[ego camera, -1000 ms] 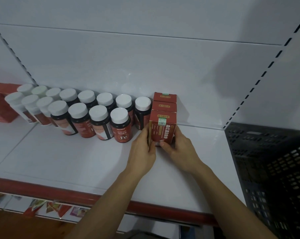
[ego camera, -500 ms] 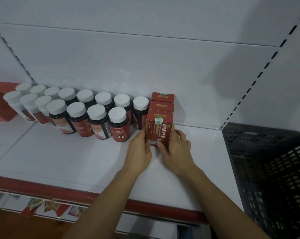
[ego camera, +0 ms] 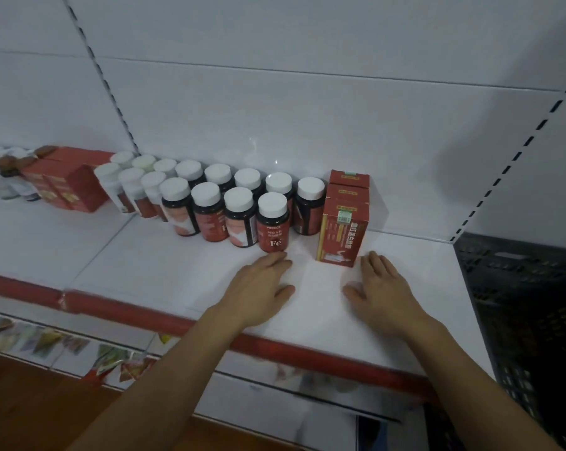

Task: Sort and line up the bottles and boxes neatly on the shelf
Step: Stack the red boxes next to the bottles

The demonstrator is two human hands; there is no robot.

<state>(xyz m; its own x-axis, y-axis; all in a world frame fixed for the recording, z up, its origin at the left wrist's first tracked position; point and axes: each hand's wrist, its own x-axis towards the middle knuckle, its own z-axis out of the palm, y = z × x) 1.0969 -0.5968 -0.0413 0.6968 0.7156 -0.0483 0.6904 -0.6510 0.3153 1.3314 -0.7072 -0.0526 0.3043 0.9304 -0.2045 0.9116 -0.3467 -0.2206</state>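
A front red box (ego camera: 342,237) stands upright on the white shelf (ego camera: 177,271), with two more red boxes (ego camera: 349,187) lined up behind it toward the back wall. To its left stand two rows of dark bottles with white caps (ego camera: 239,206); the nearest is marked Fe (ego camera: 273,222). My left hand (ego camera: 259,288) lies flat on the shelf, fingers straight, fingertips just in front of the Fe bottle. My right hand (ego camera: 381,288) lies flat to the right of the front box, holding nothing.
A black plastic crate (ego camera: 532,320) stands at the shelf's right end. More red boxes (ego camera: 70,187) and small bottles (ego camera: 2,183) sit at the far left. A red strip (ego camera: 177,320) edges the shelf front. Colourful packets (ego camera: 47,343) show on the lower level.
Both hands have let go of the front red box and drawn back toward me, now flat on the shelf. The view has shifted, showing more of the left side.
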